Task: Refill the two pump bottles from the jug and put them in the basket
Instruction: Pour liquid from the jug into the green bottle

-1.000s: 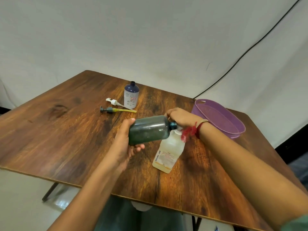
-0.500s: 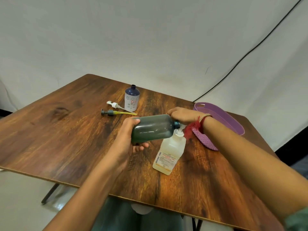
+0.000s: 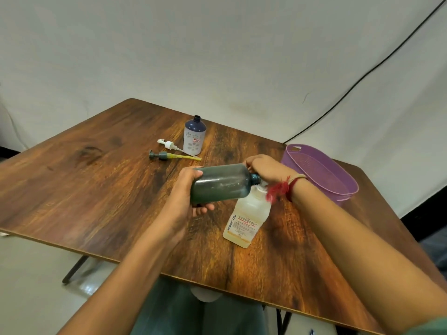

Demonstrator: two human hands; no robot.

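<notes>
Now our left hand curls its fingers round the dark bottle, held sideways. Our right hand grips the pale bottle by its neck.

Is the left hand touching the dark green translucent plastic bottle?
Touching. Head view shows the left hand gripping the base of the dark green bottle.

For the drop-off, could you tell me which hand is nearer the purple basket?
Right. The right hand sits beside the basket; the left hand grips the dark bottle, farther away.
</notes>
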